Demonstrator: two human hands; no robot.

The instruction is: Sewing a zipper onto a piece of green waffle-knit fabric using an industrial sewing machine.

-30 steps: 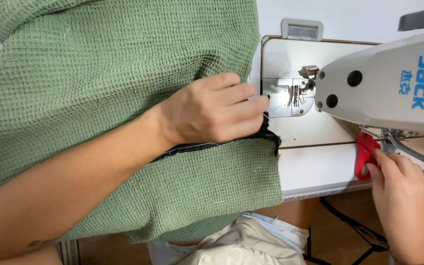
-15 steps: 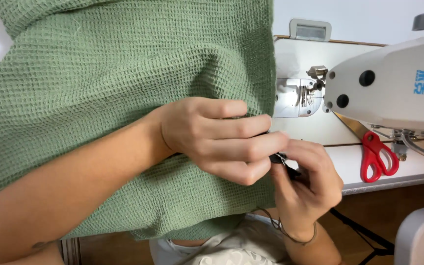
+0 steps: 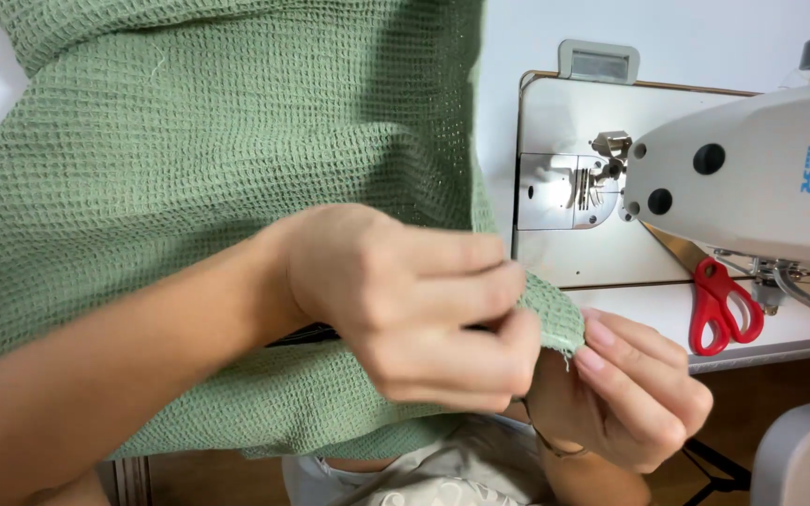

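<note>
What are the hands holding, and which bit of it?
Both hands pinch the green waffle fabric at its folded edge corner: the left hand grips from above, the right hand from below.

Your left hand (image 3: 414,305) on green waffle-knit fabric (image 3: 199,178), right hand (image 3: 635,389) beside; red-handled scissors (image 3: 724,305) right, under white sewing machine (image 3: 761,178).

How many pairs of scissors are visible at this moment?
1. One pair of red-handled scissors lies on the white table, just under the head of the sewing machine, right of both hands. The green waffle fabric could hide others.
</note>
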